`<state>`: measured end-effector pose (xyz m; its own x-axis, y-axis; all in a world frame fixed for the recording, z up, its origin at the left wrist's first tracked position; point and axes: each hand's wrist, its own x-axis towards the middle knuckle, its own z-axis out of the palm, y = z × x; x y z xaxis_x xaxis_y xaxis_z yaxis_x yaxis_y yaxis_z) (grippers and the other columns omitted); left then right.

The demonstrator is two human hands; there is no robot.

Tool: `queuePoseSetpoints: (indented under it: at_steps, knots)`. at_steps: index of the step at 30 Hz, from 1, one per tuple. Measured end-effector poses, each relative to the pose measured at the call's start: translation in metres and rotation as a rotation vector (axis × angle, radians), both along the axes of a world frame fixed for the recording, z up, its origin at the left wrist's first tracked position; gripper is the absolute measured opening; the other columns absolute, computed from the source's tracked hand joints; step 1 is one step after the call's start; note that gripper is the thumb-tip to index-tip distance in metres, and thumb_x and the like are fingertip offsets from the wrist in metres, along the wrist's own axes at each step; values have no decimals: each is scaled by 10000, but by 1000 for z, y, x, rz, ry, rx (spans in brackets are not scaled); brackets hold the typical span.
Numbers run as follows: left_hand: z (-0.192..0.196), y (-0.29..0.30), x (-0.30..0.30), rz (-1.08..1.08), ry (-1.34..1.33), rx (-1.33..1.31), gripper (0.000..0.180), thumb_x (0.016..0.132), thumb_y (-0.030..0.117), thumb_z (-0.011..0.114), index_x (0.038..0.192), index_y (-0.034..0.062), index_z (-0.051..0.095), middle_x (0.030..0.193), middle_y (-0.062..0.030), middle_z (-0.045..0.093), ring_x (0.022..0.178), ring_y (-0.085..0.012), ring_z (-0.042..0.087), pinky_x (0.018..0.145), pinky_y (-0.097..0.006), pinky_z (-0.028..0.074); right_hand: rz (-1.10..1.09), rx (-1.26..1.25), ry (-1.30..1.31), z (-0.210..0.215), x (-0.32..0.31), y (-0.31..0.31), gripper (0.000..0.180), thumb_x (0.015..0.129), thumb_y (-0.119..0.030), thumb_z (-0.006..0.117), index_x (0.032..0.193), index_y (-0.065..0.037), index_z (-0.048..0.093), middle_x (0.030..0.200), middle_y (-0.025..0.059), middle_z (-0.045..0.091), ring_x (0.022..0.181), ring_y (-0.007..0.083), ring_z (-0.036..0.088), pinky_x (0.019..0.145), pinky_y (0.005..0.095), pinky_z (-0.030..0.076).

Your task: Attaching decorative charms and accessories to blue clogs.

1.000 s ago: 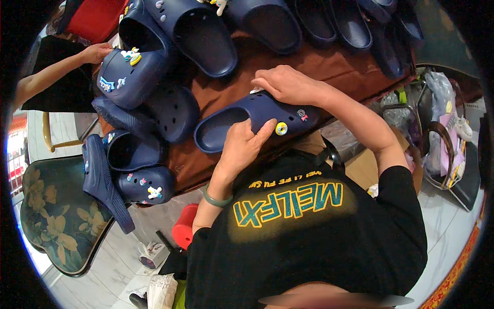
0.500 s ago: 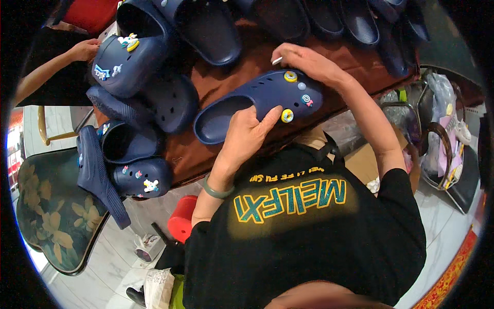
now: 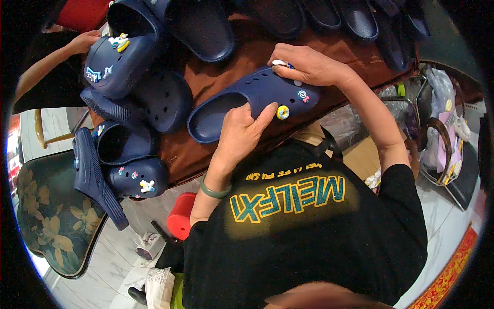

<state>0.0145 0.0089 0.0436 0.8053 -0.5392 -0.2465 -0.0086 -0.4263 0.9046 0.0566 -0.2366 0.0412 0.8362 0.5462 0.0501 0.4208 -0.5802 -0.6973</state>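
Note:
A navy blue foam clog [image 3: 257, 88] lies at a slant on the brown cloth, its toe to the right. My left hand [image 3: 242, 131] grips the clog's near side by the foot opening, the thumb lying along its top. A yellow ring-shaped charm [image 3: 282, 112] sits just past that thumb, and a swirl lollipop charm [image 3: 303, 96] is farther along the toe. My right hand [image 3: 307, 65] is closed over the far side of the toe. Between its fingers is a small white piece with a blue edge [image 3: 280, 63], mostly hidden.
Several navy clogs with charms [image 3: 121, 62] are piled at the left, and more clogs [image 3: 358, 20] line the far edge of the brown cloth [image 3: 177, 157]. Another person's hand [image 3: 85, 41] touches the pile. Chairs [image 3: 56, 211] flank the table; a red stool [image 3: 181, 216] stands below.
My right hand has come down onto the clog's far side with the white piece, covering a yellow charm that showed before. My left hand keeps its grip.

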Motion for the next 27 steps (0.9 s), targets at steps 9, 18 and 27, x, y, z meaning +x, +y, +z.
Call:
queuePoseSetpoints:
  at_steps: [9, 18, 27]
  knots:
    - [-3, 0, -2, 25, 29, -75, 278, 941, 243, 615, 1032, -17, 654, 915, -30, 670, 813, -106, 579, 736, -269, 474, -207, -121, -270, -1, -18, 14, 249, 896, -244, 597, 905, -6, 527, 930, 185, 567, 825, 400, 579, 703, 460, 477]
    - [-2, -4, -1, 61, -27, -125, 322, 918, 283, 624, 967, -34, 656, 832, -128, 643, 769, -240, 600, 683, -332, 476, -512, 113, -141, -10, -22, -3, 316, 829, -262, 718, 898, -20, 527, 815, 178, 614, 722, 348, 605, 643, 393, 474]
    - [10, -10, 11, 107, 17, -56, 278, 937, 248, 610, 1006, -15, 663, 900, -3, 654, 808, -76, 552, 718, -251, 459, -530, -57, -508, -40, -14, -45, 380, 833, -242, 711, 1133, -43, 591, 1114, 148, 590, 1098, 328, 527, 956, 391, 421]
